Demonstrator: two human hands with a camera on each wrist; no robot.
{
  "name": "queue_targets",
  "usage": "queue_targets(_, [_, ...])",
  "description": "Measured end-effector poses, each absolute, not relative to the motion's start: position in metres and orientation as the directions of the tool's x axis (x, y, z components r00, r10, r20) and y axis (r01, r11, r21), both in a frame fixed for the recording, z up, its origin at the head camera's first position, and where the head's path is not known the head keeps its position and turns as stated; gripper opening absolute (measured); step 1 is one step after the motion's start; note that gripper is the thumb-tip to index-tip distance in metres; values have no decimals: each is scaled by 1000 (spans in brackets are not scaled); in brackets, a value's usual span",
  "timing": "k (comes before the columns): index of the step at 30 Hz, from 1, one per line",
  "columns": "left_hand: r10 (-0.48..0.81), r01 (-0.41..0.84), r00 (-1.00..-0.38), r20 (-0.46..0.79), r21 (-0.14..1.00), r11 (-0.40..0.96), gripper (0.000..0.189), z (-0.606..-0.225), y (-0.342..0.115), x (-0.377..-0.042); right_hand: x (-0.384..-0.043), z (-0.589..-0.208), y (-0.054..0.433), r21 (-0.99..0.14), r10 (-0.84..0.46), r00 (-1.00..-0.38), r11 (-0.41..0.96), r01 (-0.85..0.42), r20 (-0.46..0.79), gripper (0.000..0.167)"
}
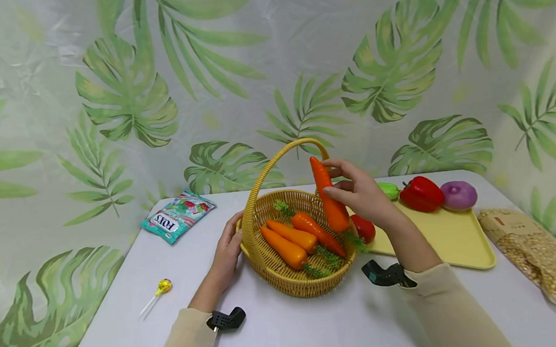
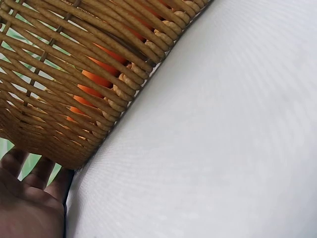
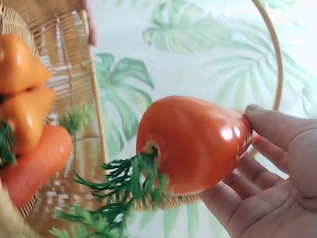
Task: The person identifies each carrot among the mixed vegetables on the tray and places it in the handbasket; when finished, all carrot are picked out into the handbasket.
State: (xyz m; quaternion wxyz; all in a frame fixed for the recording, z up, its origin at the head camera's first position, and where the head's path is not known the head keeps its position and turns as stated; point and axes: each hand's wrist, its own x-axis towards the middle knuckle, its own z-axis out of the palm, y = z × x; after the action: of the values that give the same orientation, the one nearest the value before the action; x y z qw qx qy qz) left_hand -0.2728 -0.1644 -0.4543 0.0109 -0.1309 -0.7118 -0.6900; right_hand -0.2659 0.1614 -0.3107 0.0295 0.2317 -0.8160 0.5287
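My right hand pinches an orange carrot with thumb and fingers, holding it tilted above the right side of a wicker basket. In the right wrist view, the carrot's blunt end and green leafy top face the camera. My left hand rests against the basket's left outer side, and its spread fingers reach along the wicker in the left wrist view. Several carrots lie in the basket, among them two lighter orange ones and a redder one.
Right of the basket, a yellow tray bears a red bell pepper, a purple onion and other vegetables. A bag of grains lies beyond it. To the left are a candy packet and a yellow lollipop.
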Motion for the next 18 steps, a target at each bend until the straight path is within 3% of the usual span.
queue_targets(18, [170, 201, -966, 197, 980, 8, 44, -455, -164, -273, -269, -335, 95, -857, -497, -841, 317, -405, 214, 54])
